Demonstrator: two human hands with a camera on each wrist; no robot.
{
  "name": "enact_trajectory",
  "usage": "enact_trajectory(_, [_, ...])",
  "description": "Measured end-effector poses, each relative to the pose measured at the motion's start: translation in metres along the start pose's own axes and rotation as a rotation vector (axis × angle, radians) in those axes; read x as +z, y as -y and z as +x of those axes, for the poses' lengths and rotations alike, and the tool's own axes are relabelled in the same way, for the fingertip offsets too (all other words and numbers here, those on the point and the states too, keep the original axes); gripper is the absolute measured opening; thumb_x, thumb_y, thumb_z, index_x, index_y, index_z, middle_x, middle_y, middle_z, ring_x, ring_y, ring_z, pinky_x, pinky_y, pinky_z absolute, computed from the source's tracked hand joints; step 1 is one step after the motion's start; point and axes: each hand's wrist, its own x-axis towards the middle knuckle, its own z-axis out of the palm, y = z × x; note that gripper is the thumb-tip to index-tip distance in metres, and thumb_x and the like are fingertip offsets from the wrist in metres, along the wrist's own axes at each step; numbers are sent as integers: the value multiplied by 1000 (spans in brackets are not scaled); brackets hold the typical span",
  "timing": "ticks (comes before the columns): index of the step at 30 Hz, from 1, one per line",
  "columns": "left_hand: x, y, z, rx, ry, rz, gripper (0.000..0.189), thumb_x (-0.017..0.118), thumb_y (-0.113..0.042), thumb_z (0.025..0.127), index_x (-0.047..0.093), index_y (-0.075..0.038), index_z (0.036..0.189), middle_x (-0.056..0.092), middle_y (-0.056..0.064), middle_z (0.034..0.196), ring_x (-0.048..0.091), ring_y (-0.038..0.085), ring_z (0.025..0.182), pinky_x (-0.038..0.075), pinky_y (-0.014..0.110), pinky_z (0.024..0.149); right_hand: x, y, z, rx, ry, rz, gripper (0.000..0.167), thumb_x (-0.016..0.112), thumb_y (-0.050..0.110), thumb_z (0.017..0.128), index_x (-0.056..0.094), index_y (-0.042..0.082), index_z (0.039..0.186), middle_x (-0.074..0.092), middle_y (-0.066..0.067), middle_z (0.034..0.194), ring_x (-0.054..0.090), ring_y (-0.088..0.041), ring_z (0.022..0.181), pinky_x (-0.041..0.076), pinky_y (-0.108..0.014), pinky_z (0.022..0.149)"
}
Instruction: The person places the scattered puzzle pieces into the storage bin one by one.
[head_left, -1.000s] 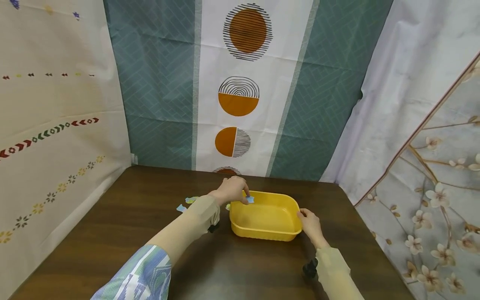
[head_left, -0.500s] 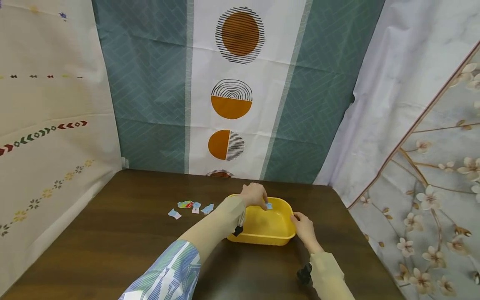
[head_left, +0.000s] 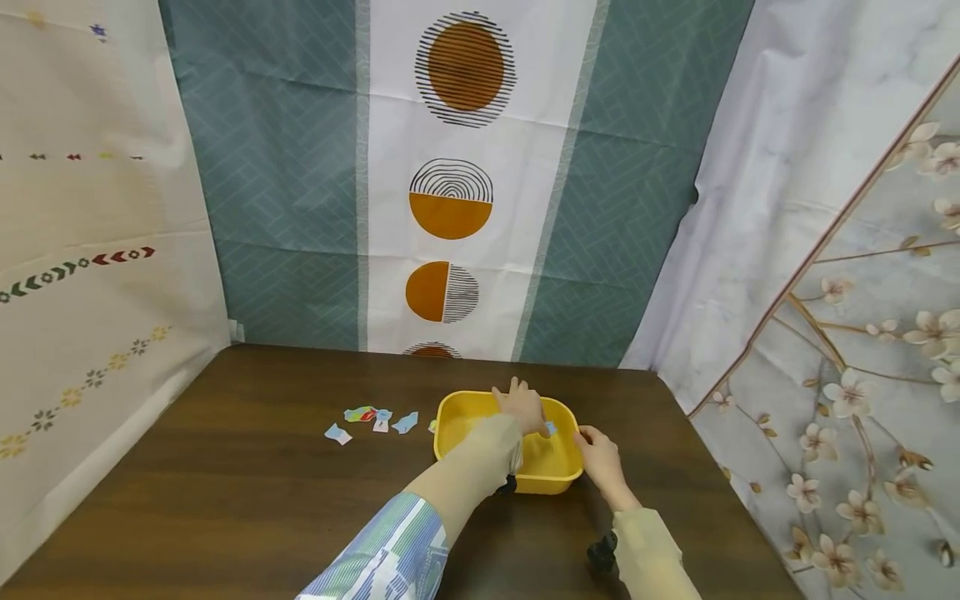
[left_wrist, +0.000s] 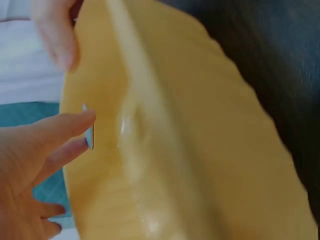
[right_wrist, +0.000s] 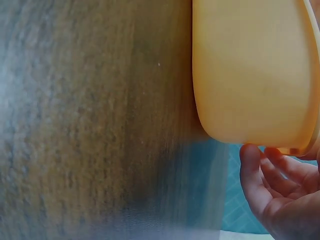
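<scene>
The blue piece [left_wrist: 90,136], small and thin, is pinched in the left hand [head_left: 522,408]. In the left wrist view we see it nearly edge-on, held narrowly between the fingertips, while the lower fingers stand clear of it. From the head view we find it inside the yellow tub [head_left: 551,484], toward the far right part of the hollow; we cannot tell whether it touches the wall or the floor there.

The right hand [head_left: 602,460] holds the tub by the rim at its right end, a narrow grip on the edge; in the right wrist view we see fingertips against the outer wall.

To the left of the tub, on the dark brown table [head_left: 225,492], we count four pieces in full sight: a blue-and-pink piece [head_left: 338,434] nearest us, a green-and-red piece [head_left: 362,414], a pale piece [head_left: 382,420] just beside that, and a light blue piece [head_left: 406,423] closer to the tub. A bit of a green piece [head_left: 432,426] shows right at the tub's left side.

We also see a striped sleeve [head_left: 397,546] on the left arm and, behind the table, a teal-and-white cloth [head_left: 285,192] with orange circles.
</scene>
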Motion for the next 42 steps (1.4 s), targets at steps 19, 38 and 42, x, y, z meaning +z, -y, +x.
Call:
enact_trajectory(19, [23,-13,10,-104,-50,150,53,75,-48,81,67,-25,128,23,2,163,13,40,150,23,71,108,6,3,2,-19,-35,0,31,51,15,100,62,-8,119,67,-24,111,64,-28,90,54,-42,78])
enact_trajectory(38, [33,-13,15,-39,-77,223,43,69,-48,86,70,-26,122,21,5,163,6,43,150,20,73,108,2,-2,4,-4,-47,1,33,51,18,101,62,-7,121,66,-25,115,64,-31,93,54,-44,81])
enact_trajectory(42, [39,-12,14,-35,-90,217,43,70,-47,85,71,-24,121,23,4,163,7,43,150,21,73,108,3,-3,4,-11,-51,-3,33,51,17,101,61,-8,121,65,-26,116,65,-32,95,54,-45,81])
